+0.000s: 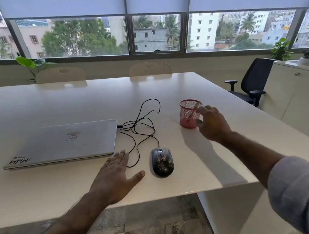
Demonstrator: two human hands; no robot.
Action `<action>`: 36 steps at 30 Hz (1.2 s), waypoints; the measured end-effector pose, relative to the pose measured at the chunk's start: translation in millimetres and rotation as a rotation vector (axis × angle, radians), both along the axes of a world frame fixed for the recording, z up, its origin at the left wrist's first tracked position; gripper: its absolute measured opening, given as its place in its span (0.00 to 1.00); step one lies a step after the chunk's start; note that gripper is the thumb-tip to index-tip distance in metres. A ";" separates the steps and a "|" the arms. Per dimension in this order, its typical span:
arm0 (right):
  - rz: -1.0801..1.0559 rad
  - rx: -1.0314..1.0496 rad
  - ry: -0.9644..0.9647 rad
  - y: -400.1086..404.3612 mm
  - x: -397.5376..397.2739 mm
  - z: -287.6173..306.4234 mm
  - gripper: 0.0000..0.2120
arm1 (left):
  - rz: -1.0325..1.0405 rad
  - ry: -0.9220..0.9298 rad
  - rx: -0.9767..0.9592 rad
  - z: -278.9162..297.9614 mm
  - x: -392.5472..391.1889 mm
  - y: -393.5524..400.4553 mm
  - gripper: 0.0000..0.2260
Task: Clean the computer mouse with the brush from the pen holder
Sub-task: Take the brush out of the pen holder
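A black wired computer mouse (162,162) with pale dust specks on its back lies on the white table (54,107) near the front edge. A red mesh pen holder (188,114) stands behind it to the right, with a brush (193,111) leaning inside, its light handle tip at the rim. My right hand (212,123) hovers just right of the holder, fingers apart, fingertips close to the brush tip and holding nothing. My left hand (116,176) rests flat on the table left of the mouse, fingers spread.
A closed silver laptop (63,142) lies at the left, and the mouse's black cable (141,122) loops between it and the holder. Two pale chairs (150,70) stand across the table. A black office chair (250,83) and a low cabinet are at the right.
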State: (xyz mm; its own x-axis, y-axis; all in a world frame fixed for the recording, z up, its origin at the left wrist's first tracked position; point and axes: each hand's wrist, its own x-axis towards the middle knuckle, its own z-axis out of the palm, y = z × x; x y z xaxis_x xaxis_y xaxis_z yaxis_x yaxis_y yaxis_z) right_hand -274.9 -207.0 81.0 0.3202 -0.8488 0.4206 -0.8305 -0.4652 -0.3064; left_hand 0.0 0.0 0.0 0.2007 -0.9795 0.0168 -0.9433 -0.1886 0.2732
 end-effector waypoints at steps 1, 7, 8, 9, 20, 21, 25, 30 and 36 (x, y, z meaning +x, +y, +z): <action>0.000 -0.011 -0.028 -7.6 0.4 3.8 0.18 | -0.005 -0.008 -0.004 0.5 -0.4 0.1 0.45; -0.068 0.028 -0.205 -40.4 3.6 29.5 0.16 | 0.016 -0.018 0.027 -2.7 0.0 -2.2 0.46; -0.076 0.053 -0.214 -44.0 3.6 33.2 0.17 | 0.019 -0.024 0.022 -3.2 1.8 -2.8 0.46; -0.079 0.074 -0.213 -49.7 3.7 35.0 0.19 | 0.021 -0.026 0.017 -3.4 2.5 -3.1 0.46; -0.028 0.167 -0.070 -65.5 7.9 40.8 0.08 | 0.026 -0.041 0.031 -4.3 2.5 -4.2 0.46; -0.019 0.159 -0.058 -65.5 7.9 41.7 0.08 | 0.026 -0.042 0.033 -4.0 2.3 -4.1 0.46; 0.004 0.106 -0.051 -62.4 7.8 45.5 0.07 | 0.024 -0.040 0.034 -3.4 1.5 -4.1 0.45; -0.004 0.014 -0.180 -54.2 7.6 45.1 0.08 | 0.020 -0.037 0.033 -4.3 2.4 -4.6 0.46; -0.067 -0.006 -0.429 -39.2 2.0 42.2 0.08 | 0.017 -0.031 0.033 -4.4 2.7 -4.3 0.47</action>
State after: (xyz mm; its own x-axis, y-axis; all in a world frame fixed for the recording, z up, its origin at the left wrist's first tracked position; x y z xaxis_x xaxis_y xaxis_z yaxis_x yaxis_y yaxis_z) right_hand -273.0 -246.2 123.2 0.0595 -0.8588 0.5088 -0.6571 -0.4174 -0.6277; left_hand 2.7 -4.3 -4.4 0.2174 -0.9760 -0.0091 -0.9477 -0.2133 0.2375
